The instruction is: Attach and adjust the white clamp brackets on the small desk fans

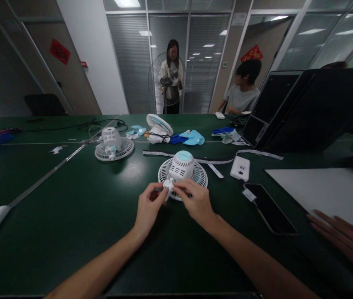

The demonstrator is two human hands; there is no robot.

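A white fan (181,168) lies grille-down on the green table in front of me, its motor housing with a light-blue cap pointing up. At its near edge, my left hand (150,203) and my right hand (197,199) pinch a small white plastic part (168,185) between them. The fingers of both hands are closed on it. Whether this part is joined to the fan I cannot tell, as the fingertips cover much of it. Both hands are just over the near rim of the grille.
Another face-down fan (111,143) and a tilted fan (159,128) stand farther back. Right of me are a white power bank (240,168), a cabled phone (270,209), a white board (326,191) and another person's hand (344,241). A black case (313,112) stands behind; two people are beyond the table.
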